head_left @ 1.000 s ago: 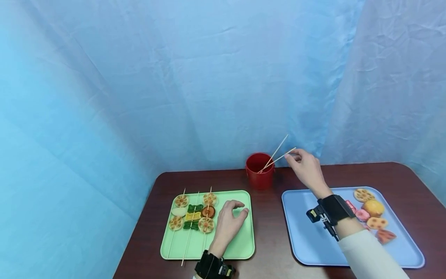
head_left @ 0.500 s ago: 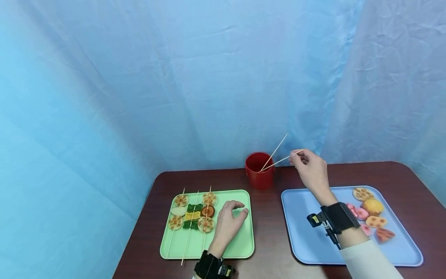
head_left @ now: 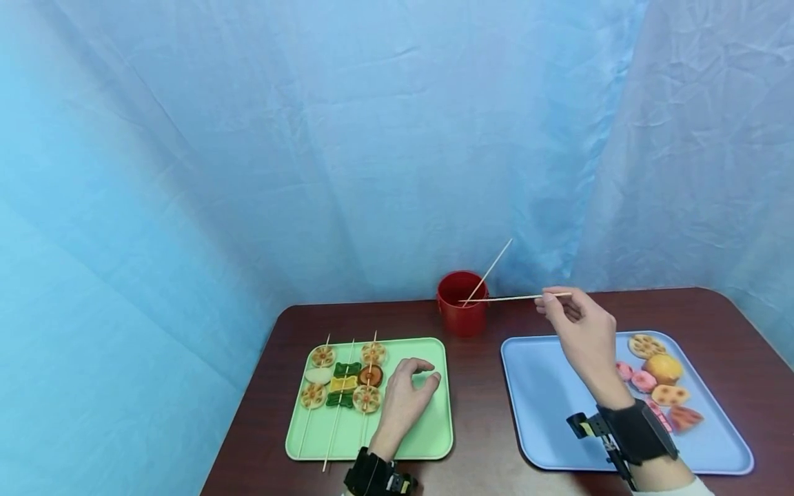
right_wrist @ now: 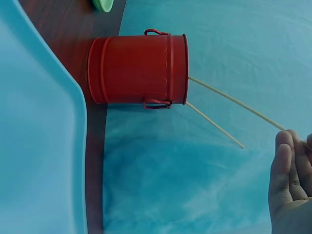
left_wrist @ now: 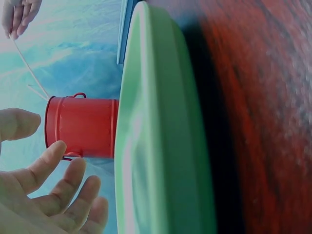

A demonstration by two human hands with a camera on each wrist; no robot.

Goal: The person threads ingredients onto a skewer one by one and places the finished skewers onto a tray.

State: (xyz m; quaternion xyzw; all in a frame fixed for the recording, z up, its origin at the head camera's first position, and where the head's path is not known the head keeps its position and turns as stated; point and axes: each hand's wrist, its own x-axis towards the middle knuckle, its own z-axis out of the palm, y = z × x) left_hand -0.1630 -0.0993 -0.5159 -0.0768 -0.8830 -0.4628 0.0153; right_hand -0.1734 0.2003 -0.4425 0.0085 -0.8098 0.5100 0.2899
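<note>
My right hand pinches a thin wooden skewer near one end, between thumb and fingers. In the head view the skewer lies almost level, its far end over the mouth of a red bucket. A second skewer leans out of that bucket. Above the green tray hovers my left hand, thumb and fingers loosely curved with nothing between them. Left of it on this tray lie three skewers of food, with lotus root slices, a yellow piece, green pieces and a mushroom slice.
A blue tray stands on the right of the dark wooden table. Along its right side sit loose pieces: lotus root slices, a yellow round piece, pink pieces and a reddish wedge. A blue curtain hangs behind.
My right hand has moved right and toward me, drawing the pinched skewer partly out of the bucket and tipping it from slanted to nearly level. My left hand has stayed in place.
</note>
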